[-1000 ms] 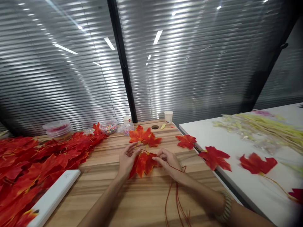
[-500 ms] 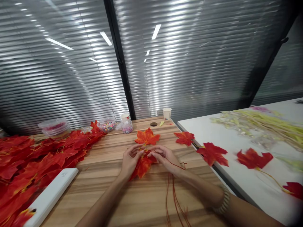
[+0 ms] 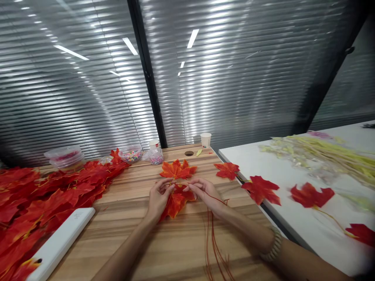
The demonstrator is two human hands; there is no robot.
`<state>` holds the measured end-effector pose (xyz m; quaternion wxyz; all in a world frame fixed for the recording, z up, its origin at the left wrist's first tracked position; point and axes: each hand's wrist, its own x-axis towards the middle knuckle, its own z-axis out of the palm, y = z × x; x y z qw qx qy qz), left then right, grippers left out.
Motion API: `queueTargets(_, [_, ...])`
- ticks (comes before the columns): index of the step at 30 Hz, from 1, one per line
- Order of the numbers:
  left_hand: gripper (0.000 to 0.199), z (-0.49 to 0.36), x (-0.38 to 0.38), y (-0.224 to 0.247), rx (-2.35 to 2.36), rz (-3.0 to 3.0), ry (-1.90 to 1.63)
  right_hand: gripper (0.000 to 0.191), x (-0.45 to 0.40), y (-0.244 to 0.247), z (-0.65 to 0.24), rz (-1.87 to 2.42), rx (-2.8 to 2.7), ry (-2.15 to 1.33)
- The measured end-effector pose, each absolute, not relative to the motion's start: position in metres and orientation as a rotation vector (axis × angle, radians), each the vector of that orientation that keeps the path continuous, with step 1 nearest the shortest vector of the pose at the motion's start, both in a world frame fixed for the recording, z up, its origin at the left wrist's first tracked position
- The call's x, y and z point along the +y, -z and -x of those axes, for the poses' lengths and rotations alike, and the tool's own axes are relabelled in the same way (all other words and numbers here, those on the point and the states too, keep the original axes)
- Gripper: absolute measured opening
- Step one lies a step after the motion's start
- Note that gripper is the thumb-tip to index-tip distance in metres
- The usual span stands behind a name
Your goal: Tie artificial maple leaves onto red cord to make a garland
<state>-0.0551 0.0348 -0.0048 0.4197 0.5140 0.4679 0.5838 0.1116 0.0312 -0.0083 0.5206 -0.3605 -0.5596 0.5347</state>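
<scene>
My left hand (image 3: 158,198) is closed in a pinch on the thin yellow stem of an artificial maple leaf (image 3: 177,169), whose orange-red blade lies just beyond the fingertips. Opposite it, my right hand (image 3: 206,193) pinches a thin red cord (image 3: 213,244). The cord passes over the back of this hand and trails in several strands toward the table's front edge. A short length of stem or cord spans the gap between both fingertips. Another red-orange maple leaf (image 3: 175,205) lies beneath the hands, partly covered by them.
A pile of red leaves (image 3: 58,195) and a white power bank (image 3: 63,242) are at left. Tubs of beads (image 3: 131,155) and a paper cup (image 3: 206,140) stand at the back. More leaves (image 3: 260,190) reach across onto the white table (image 3: 243,156), where yellow stems (image 3: 331,156) lie.
My fingertips have drawn slightly apart, so the strand between them shows more clearly. The far leaf has turned and shifted a little left.
</scene>
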Motion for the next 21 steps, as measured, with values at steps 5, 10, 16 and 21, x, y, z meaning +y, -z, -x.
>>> queueTargets(5, [0.037, 0.052, 0.032, 0.003, 1.093, -1.301, -1.409, 0.024, 0.034, 0.014, -0.112, 0.910, -1.397, -1.153])
queueTargets(10, [0.039, 0.048, 0.029, 0.004, 1.003, -1.305, -1.326, 0.020, 0.035, 0.017, -0.112, 0.889, -1.451, -1.069])
queueTargets(16, [0.038, 0.045, 0.026, 0.009, 1.044, -1.360, -1.281, 0.012, 0.031, 0.011, -0.111, 0.811, -1.465, -1.043])
queueTargets(21, [0.035, 0.042, 0.023, 0.008, 1.021, -1.370, -1.264, 0.012, 0.028, 0.007, -0.110, 0.833, -1.473, -1.064])
